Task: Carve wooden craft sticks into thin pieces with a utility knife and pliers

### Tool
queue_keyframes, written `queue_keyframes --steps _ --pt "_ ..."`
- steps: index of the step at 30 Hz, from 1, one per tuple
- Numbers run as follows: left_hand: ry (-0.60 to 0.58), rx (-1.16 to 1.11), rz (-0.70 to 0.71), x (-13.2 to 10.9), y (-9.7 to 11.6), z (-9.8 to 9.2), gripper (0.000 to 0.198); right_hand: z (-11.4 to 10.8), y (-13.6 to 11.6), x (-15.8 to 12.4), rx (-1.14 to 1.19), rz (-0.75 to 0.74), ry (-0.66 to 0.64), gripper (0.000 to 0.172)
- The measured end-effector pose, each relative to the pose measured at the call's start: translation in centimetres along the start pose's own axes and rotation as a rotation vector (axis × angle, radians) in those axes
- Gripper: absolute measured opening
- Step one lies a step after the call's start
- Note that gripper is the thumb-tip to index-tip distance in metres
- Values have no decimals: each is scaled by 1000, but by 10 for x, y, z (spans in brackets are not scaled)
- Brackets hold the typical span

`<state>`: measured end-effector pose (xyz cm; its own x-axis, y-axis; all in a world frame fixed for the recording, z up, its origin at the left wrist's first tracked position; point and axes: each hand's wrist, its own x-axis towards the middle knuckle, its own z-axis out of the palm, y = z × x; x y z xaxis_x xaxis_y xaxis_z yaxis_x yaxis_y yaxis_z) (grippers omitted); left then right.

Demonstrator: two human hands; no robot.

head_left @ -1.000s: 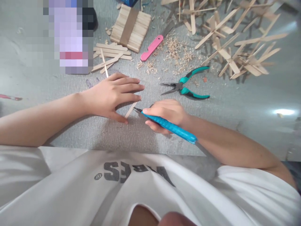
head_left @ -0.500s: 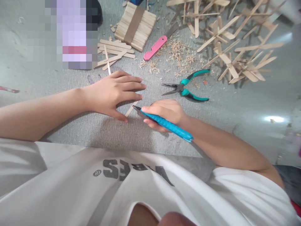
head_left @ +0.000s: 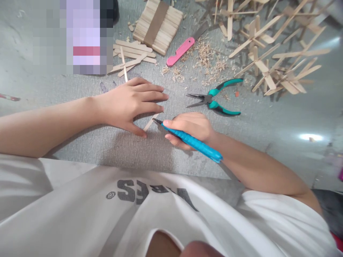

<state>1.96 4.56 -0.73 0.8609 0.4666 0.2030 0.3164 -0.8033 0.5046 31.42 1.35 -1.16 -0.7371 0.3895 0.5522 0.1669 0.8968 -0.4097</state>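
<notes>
My left hand (head_left: 131,103) lies flat on the grey tabletop with its fingers spread. A short, narrow wooden stick (head_left: 149,125) lies at a slant beneath it, its ends at my thumb and index finger. My right hand (head_left: 191,130) is closed around a pair of blue-handled pliers (head_left: 195,144), seen edge-on. Their dark metal tips touch or hover just over the stick; I cannot tell which. Beyond my right hand, pliers with green-and-black handles (head_left: 211,101) lie spread on the table. Another wooden stick (head_left: 123,64) points toward the knuckles of my left hand.
Loose craft sticks (head_left: 134,51) lie beside a banded bundle of sticks (head_left: 158,26). A pink-handled folding knife (head_left: 180,51) rests with its blade out near wood shavings (head_left: 206,59). Crossed-stick assemblies (head_left: 268,60) stand at the far right. A pixelated patch covers the upper left.
The tabletop things have shifted slightly right and up in view. My hands keep nearly the same pose, with the blue-handled pliers' tips still at the stick.
</notes>
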Motion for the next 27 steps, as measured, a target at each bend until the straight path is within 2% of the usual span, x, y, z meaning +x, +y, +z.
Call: queue_keyframes --steps 7,14,20,27 --pt "-49 38 -2 1 1 -2 71 -1 -1 -1 -10 2 1 20" --pt "-16 3 -10 0 0 0 69 -1 -2 -3 20 4 -2 20" --pt "-70 44 -12 0 1 -2 70 -3 -3 -9 55 38 1 19" --pt "-13 -14 -7 -1 -2 2 69 -4 -4 -2 34 43 -5 21"
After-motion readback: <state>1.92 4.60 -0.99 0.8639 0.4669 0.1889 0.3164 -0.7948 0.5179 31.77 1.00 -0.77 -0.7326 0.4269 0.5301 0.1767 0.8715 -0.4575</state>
